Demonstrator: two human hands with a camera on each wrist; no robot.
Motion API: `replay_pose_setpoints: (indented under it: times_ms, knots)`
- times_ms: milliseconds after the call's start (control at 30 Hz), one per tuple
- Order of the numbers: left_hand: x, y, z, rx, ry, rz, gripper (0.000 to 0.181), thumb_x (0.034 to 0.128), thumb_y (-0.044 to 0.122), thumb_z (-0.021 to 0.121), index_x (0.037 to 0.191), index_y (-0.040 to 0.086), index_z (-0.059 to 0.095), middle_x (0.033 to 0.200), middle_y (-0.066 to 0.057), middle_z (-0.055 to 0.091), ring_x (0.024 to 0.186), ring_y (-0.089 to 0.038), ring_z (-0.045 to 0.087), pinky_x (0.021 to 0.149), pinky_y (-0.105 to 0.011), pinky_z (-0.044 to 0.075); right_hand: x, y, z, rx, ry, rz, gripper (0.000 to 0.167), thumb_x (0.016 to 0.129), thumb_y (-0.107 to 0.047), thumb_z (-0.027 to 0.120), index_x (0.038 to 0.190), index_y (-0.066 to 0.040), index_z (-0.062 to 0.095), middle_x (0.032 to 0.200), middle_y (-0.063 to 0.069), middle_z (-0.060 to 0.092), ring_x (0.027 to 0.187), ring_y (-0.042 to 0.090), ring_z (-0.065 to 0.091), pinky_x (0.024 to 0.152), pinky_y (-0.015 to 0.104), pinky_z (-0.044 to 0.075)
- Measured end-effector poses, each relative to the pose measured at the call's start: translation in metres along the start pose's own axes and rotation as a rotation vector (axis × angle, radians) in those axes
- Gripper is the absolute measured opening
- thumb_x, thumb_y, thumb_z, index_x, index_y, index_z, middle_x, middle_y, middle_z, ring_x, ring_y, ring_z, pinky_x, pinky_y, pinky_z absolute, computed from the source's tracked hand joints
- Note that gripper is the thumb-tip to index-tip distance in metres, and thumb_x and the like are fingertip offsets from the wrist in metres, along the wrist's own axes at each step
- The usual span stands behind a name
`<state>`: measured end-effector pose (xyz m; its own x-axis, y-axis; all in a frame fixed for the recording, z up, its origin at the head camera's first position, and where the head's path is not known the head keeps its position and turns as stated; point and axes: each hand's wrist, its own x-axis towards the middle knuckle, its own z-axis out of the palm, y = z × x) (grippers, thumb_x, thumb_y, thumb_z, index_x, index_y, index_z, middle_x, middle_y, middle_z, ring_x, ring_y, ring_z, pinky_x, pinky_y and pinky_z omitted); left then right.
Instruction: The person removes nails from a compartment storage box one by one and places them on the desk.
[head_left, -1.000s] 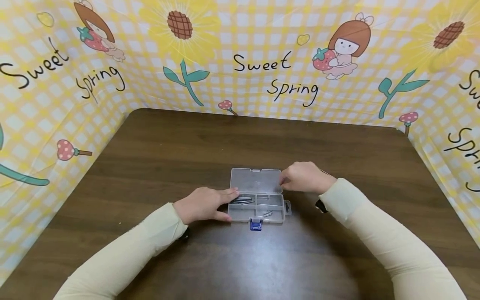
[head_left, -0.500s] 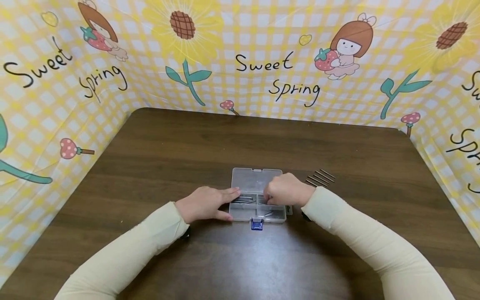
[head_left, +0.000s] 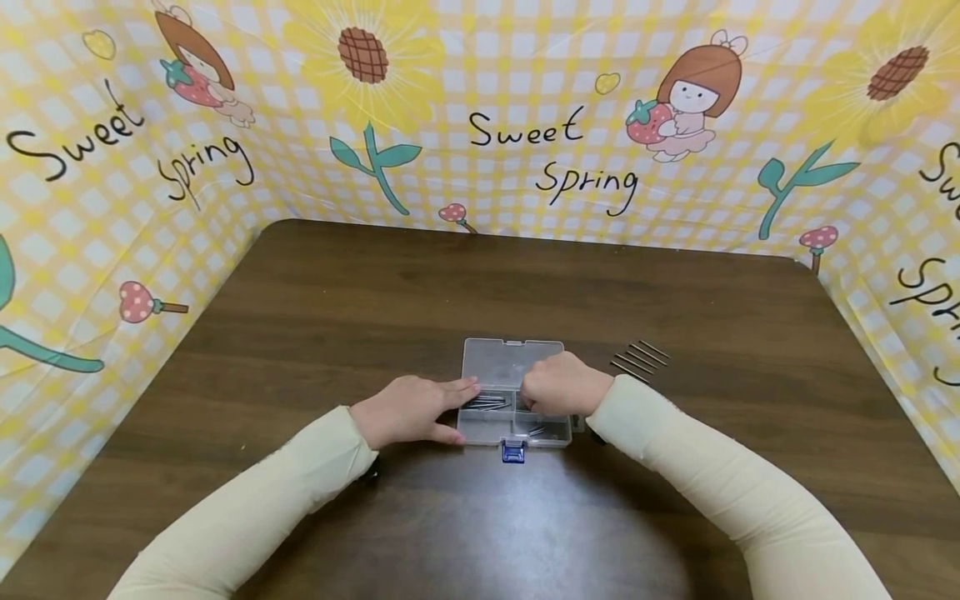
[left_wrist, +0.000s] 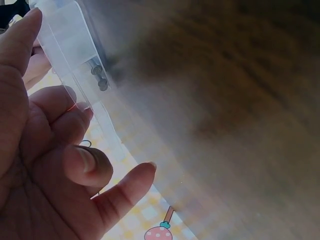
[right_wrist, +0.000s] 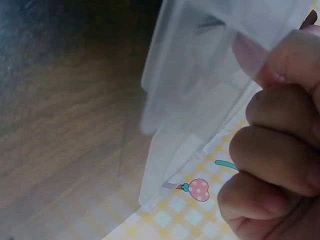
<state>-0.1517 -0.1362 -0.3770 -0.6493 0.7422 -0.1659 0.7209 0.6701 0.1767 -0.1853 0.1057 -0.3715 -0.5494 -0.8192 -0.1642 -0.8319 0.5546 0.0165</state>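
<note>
A clear plastic compartment box [head_left: 487,429] lies with its lid [head_left: 491,362] folded back. My left hand [head_left: 408,408] rests against the box's left side, fingers extended toward the back corner and thumb at the front corner. Several nails [head_left: 487,402] lie in the back left compartment; their round heads [left_wrist: 102,84] show in the left wrist view. The front right compartment holds a few small nails [head_left: 536,432]. My right hand [head_left: 562,385] reaches into the back right compartment with its fingers curled. Its fingertips are hidden in the head view, and whether they pinch anything is unclear.
Several thin nails [head_left: 637,360] lie in a row on the brown table [head_left: 360,292], right of the lid. A blue latch [head_left: 513,452] hangs at the box's front. A yellow checked cloth [head_left: 420,167] surrounds the table's back and sides.
My right hand has moved left and nearer, from beside the lid into the back right compartment, uncovering the row of nails on the table. My left hand has stayed at the box.
</note>
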Motion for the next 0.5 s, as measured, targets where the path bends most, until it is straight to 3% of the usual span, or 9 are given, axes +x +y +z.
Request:
replay_pose_setpoints:
  times_ms: [500]
  knots:
    - [0.0010, -0.0013, 0.0023, 0.003, -0.001, -0.005, 0.074, 0.0845, 0.048, 0.067, 0.143, 0.008, 0.046, 0.145, -0.007, 0.045, 0.117, -0.024, 0.057, 0.082, -0.039, 0.050, 0.0035, 0.0097, -0.0074, 0.172, -0.160, -0.028, 0.024, 0.082, -0.006, 0.060, 0.062, -0.017, 0.062, 0.060, -0.011, 0.050, 0.056, 0.007, 0.043, 0.054, 0.028, 0.042]
